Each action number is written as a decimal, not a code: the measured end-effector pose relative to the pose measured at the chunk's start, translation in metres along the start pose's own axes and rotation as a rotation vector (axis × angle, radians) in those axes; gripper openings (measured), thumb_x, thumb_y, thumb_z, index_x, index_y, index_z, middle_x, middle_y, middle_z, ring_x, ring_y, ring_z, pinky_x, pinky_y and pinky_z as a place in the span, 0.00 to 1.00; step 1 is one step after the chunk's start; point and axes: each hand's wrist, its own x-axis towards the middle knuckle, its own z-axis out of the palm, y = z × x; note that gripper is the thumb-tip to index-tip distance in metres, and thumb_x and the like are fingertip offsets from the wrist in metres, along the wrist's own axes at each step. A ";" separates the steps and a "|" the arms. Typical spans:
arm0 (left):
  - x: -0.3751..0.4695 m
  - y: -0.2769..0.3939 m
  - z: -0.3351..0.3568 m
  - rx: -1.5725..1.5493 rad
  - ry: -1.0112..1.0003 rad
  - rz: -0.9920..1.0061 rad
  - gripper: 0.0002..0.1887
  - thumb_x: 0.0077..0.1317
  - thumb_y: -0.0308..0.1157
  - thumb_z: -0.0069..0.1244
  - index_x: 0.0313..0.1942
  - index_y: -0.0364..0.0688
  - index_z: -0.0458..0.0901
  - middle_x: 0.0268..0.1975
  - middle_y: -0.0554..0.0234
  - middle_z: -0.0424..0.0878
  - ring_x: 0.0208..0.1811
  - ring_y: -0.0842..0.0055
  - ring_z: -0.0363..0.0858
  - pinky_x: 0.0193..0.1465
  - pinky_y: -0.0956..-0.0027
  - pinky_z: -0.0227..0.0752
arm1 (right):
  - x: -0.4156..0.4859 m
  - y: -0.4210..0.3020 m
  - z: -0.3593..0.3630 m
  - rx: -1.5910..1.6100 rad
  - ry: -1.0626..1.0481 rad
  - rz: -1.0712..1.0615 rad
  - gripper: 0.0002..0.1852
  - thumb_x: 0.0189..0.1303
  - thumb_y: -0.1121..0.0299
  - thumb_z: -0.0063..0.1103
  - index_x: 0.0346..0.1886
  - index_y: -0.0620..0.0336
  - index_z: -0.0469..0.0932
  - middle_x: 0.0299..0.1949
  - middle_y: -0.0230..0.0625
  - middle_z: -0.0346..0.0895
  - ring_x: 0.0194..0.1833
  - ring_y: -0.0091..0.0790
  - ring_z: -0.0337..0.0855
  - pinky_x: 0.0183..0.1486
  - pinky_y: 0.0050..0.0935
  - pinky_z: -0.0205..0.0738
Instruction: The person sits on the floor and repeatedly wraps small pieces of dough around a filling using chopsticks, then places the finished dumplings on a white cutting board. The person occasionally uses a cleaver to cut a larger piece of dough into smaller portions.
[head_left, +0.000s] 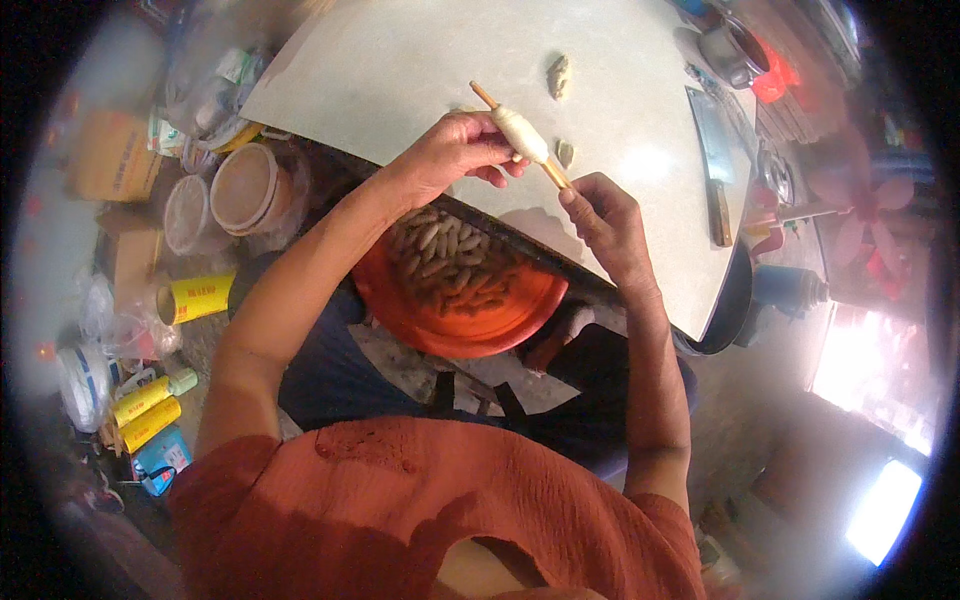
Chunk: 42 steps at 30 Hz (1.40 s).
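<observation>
My right hand (604, 217) grips the lower end of a slim wooden stick (556, 172). Around the stick's middle sits a pale, spindle-shaped roll (520, 135) that looks like dough. My left hand (476, 146) is at the roll's left side, its thumb and fingers closed about the roll's edge and a small pale bit. Beyond the roll, a larger pale lump (559, 76) and a smaller one (565, 154) lie on the white tabletop (390, 67). Below the table edge, an orange plastic basin (457, 341) holds many elongated grey-beige pieces (450, 251).
A cleaver (712, 165) with a wooden handle lies near the table's right edge. Past it stands a metal pot (731, 52). Round plastic tubs (244, 187), a yellow roll (196, 298) and a cardboard box (116, 156) are at the left. The basin is between my knees and the table.
</observation>
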 end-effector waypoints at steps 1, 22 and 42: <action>-0.001 0.001 0.003 -0.001 0.009 0.019 0.12 0.65 0.30 0.48 0.47 0.35 0.76 0.41 0.63 0.81 0.38 0.79 0.80 0.42 0.74 0.75 | 0.000 0.001 0.001 0.029 -0.003 0.010 0.15 0.64 0.59 0.58 0.36 0.63 0.75 0.23 0.25 0.70 0.24 0.17 0.67 0.26 0.18 0.64; 0.009 -0.021 0.036 0.036 0.316 0.100 0.12 0.59 0.34 0.52 0.39 0.35 0.76 0.30 0.68 0.76 0.30 0.86 0.74 0.30 0.78 0.68 | 0.020 -0.008 0.043 0.013 0.190 -0.158 0.13 0.59 0.64 0.62 0.35 0.66 0.74 0.24 0.43 0.78 0.25 0.37 0.79 0.30 0.33 0.73; 0.018 -0.007 0.035 -0.677 0.276 0.313 0.18 0.73 0.49 0.33 0.35 0.43 0.67 0.29 0.65 0.70 0.34 0.72 0.71 0.43 0.65 0.69 | 0.015 -0.022 0.051 0.426 -0.026 0.163 0.16 0.64 0.58 0.56 0.27 0.61 0.72 0.16 0.26 0.67 0.14 0.20 0.63 0.17 0.20 0.57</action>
